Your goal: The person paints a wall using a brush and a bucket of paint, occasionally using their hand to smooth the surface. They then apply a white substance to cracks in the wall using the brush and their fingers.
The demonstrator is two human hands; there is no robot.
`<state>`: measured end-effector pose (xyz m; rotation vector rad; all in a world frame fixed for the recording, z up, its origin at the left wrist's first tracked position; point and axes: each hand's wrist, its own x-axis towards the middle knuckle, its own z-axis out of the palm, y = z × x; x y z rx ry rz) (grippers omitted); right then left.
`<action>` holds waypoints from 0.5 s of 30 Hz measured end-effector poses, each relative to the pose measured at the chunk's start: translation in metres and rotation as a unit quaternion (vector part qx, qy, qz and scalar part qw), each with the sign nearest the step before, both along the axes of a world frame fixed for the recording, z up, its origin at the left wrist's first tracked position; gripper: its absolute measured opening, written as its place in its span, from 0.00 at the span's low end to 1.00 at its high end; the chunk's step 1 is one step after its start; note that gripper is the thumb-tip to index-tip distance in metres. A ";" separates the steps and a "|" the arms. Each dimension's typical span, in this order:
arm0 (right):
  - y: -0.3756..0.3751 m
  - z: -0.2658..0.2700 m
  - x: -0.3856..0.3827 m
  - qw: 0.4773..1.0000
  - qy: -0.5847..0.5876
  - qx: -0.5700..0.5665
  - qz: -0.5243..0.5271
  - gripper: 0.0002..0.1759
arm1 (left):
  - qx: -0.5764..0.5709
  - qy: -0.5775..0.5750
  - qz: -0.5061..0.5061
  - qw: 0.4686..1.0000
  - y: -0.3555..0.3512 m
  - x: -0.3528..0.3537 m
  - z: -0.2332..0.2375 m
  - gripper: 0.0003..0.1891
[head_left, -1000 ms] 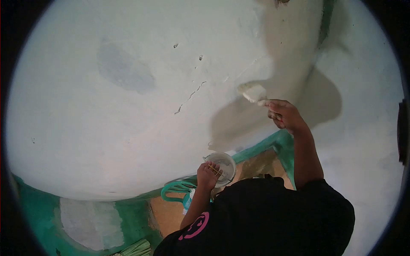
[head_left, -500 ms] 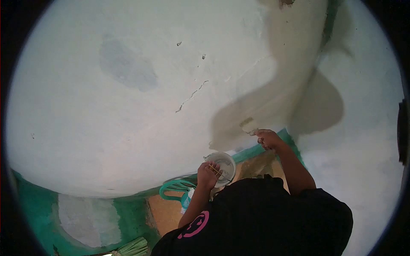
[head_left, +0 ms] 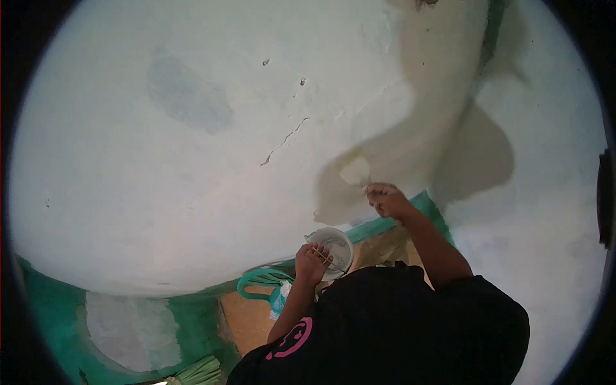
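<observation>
My right hand (head_left: 389, 201) is closed around the handle of a wide paintbrush (head_left: 355, 171). Its pale bristles lie against the white wall (head_left: 256, 212), inside the shadow of my arm. Lower down, my left hand (head_left: 310, 264) grips the thin wire handle of a bucket (head_left: 347, 241). The bucket hangs close to the wall, just in front of my body, with whitish paint inside. Part of its near side is hidden by my hand and black shirt.
A thin crack (head_left: 285, 142) and small holes mark the wall. A green band (head_left: 372, 230) runs along its base. Below on the left are a green plastic chair (head_left: 255, 296) and a straw broom (head_left: 200, 372). Another wall (head_left: 532, 218) meets this one at right.
My right hand has moved up and left along the wall with the paintbrush. My left hand and the bucket stay almost where they were.
</observation>
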<state>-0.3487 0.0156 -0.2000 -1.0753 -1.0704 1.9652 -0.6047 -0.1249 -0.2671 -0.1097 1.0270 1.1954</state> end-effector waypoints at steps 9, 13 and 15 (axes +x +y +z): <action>0.015 0.030 0.000 0.999 -0.022 0.008 0.031 0.12 | -0.020 0.012 0.027 0.999 -0.001 0.002 -0.005 0.07; 0.005 0.113 0.008 0.991 0.077 0.105 0.012 0.09 | 0.032 -0.003 -0.005 0.999 0.001 -0.001 -0.012 0.08; 0.003 0.109 0.004 0.985 0.117 0.130 0.003 0.08 | 0.011 0.003 0.008 1.000 0.001 0.001 -0.009 0.07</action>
